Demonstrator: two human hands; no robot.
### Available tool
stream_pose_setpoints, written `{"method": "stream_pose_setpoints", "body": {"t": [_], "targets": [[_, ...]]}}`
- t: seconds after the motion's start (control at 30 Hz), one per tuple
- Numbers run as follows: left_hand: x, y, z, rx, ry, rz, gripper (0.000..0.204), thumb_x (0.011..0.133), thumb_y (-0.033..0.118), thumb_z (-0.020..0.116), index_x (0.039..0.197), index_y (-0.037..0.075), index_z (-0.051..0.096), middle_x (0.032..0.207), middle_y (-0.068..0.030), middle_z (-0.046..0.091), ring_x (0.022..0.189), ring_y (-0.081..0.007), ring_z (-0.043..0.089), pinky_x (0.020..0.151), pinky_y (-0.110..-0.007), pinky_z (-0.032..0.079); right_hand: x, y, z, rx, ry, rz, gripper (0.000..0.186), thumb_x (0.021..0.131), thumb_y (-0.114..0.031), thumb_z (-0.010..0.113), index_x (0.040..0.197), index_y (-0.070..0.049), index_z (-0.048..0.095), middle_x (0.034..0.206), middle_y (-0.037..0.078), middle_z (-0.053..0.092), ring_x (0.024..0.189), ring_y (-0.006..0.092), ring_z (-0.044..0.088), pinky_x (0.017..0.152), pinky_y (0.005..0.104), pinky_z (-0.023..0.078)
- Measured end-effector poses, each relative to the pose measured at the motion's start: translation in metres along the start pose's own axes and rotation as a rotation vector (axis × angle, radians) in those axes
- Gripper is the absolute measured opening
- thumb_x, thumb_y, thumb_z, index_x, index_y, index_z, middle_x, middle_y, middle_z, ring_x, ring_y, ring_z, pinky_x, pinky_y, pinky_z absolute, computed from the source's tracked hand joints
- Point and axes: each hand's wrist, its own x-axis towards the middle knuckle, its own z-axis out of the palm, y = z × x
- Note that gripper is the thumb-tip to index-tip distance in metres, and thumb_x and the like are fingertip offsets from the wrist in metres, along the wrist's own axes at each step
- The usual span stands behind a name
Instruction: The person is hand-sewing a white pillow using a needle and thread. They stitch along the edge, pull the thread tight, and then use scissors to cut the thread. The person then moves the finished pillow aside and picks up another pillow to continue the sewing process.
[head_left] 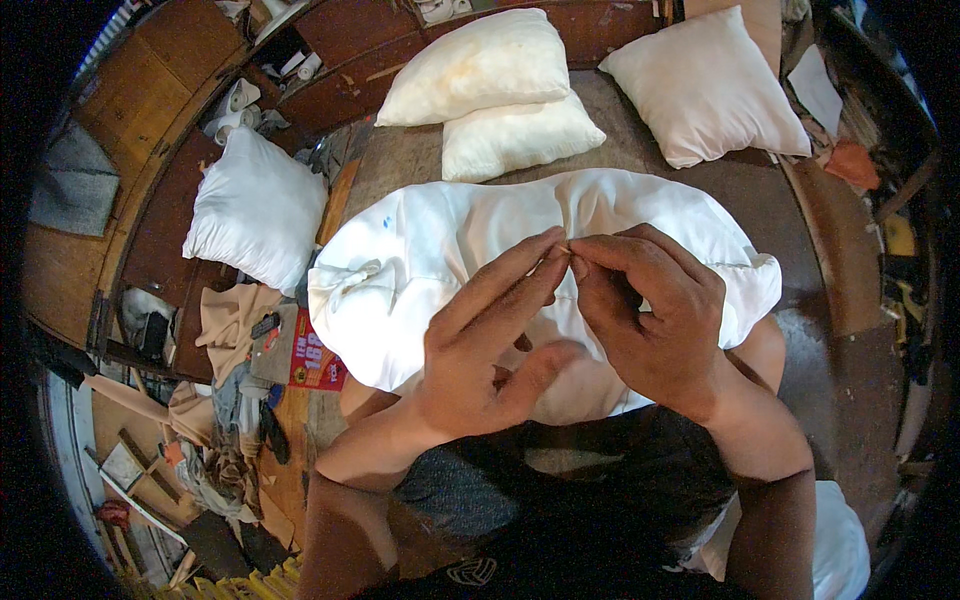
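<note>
A large white satin cushion (pixel 390 300) with gathered ends lies across my lap. Above it, my left hand (pixel 485 350) has its long fingers together and stretched upward, thumb apart lower down; its fingertips meet those of my right hand. My right hand (pixel 650 310) pinches with thumb and forefinger something tiny and thin at that meeting point, too small to name. Whether the left fingertips also grip it I cannot tell.
White pillows lie stacked (pixel 475 75) at the back, at the right back (pixel 705 95) and at left (pixel 255 210). Wooden cabinets (pixel 140 90) line the left and back. Beige cloth (pixel 230 330), a red printed packet (pixel 315 350) and cluttered scraps lie at left.
</note>
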Motion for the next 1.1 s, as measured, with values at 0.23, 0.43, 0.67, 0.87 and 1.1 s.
{"method": "stream_pose_setpoints", "body": {"t": [0.23,0.43,0.67,0.87,1.1], "targets": [[0.001,0.013,0.002,-0.548,0.254,-0.570,0.019,0.092,0.000,0.066,0.111,-0.004,0.066,0.100,-0.0106,0.072,0.082,-0.0090,0.065,0.062,-0.021,0.054,-0.003,-0.012,0.004,0.412,-0.144,0.544,0.014,0.093,-0.010,0.067,0.101,0.000,0.070,0.079,0.003,0.068,0.067,0.0061,0.057,0.057,0.0212,0.044],[0.000,0.007,0.002,-0.601,0.261,-0.602,0.019,0.093,0.003,0.068,0.112,-0.003,0.066,0.096,-0.0073,0.070,0.079,-0.0083,0.063,0.061,-0.022,0.054,-0.002,-0.011,0.009,0.615,-0.150,0.686,0.016,0.096,-0.013,0.066,0.103,0.000,0.071,0.080,-0.003,0.067,0.069,0.0010,0.051,0.059,0.0183,0.041],[0.003,0.004,0.003,-0.330,0.255,-0.520,0.016,0.090,0.002,0.070,0.106,-0.001,0.070,0.103,-0.0079,0.069,0.081,-0.0082,0.064,0.064,-0.021,0.053,-0.009,-0.003,0.014,0.512,-0.107,0.537,0.016,0.095,-0.012,0.067,0.104,0.001,0.071,0.085,0.004,0.070,0.070,0.0051,0.058,0.061,0.0214,0.046],[0.007,0.005,-0.002,-0.083,0.215,-0.389,0.015,0.085,-0.003,0.072,0.100,0.000,0.072,0.100,-0.0101,0.070,0.084,-0.0123,0.066,0.069,-0.024,0.053,-0.007,-0.004,0.012,0.219,-0.152,0.374,0.014,0.091,-0.008,0.068,0.101,0.001,0.071,0.090,0.015,0.071,0.075,0.0199,0.069,0.062,0.0296,0.052],[0.005,-0.009,0.000,0.291,0.216,-0.013,0.014,0.080,-0.006,0.072,0.092,0.000,0.068,0.095,-0.0111,0.068,0.079,-0.0204,0.066,0.069,-0.028,0.054,-0.009,-0.004,0.015,0.237,-0.164,0.368,0.014,0.091,-0.008,0.067,0.101,0.001,0.071,0.092,0.016,0.072,0.079,0.0247,0.071,0.065,0.0326,0.055]]}}
